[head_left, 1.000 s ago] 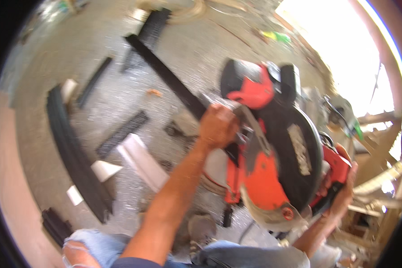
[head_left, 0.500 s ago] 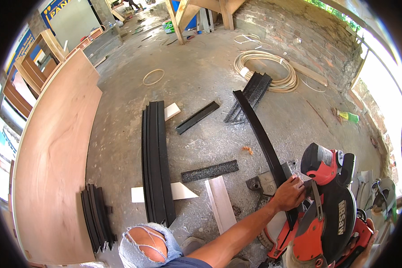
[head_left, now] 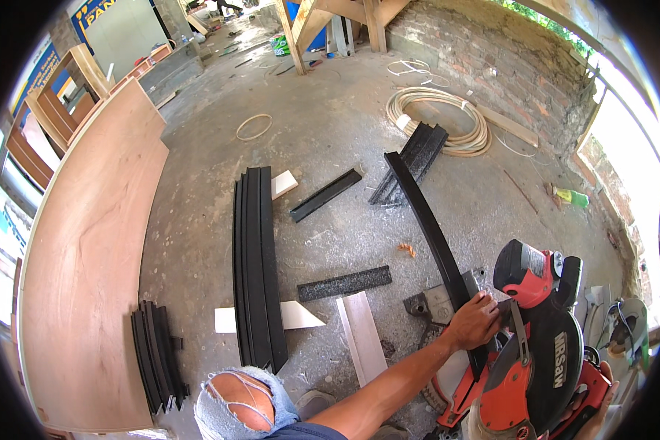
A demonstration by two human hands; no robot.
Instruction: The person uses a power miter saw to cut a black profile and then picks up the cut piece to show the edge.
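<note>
My left hand [head_left: 475, 323] is closed on a long black metal profile [head_left: 433, 227], pressing it against the bed of a red and black miter saw [head_left: 543, 352]. The profile's near end lies under the saw head, and its far end reaches out over the floor. At the saw's right side my right hand [head_left: 607, 405] is wrapped round the red handle, partly hidden by the saw body. Where the blade meets the profile is hidden by the guard.
Long black profiles [head_left: 255, 257] lie on white board pieces left of centre. Shorter black profiles [head_left: 154, 356] rest beside a plywood panel [head_left: 88, 264]. Black offcuts [head_left: 345, 282], a coiled hose [head_left: 480, 136], a green bottle [head_left: 570, 197] and a power tool [head_left: 627, 326] are on the floor.
The view has shifted very slightly. Both hands, the profile and the saw keep their places.
</note>
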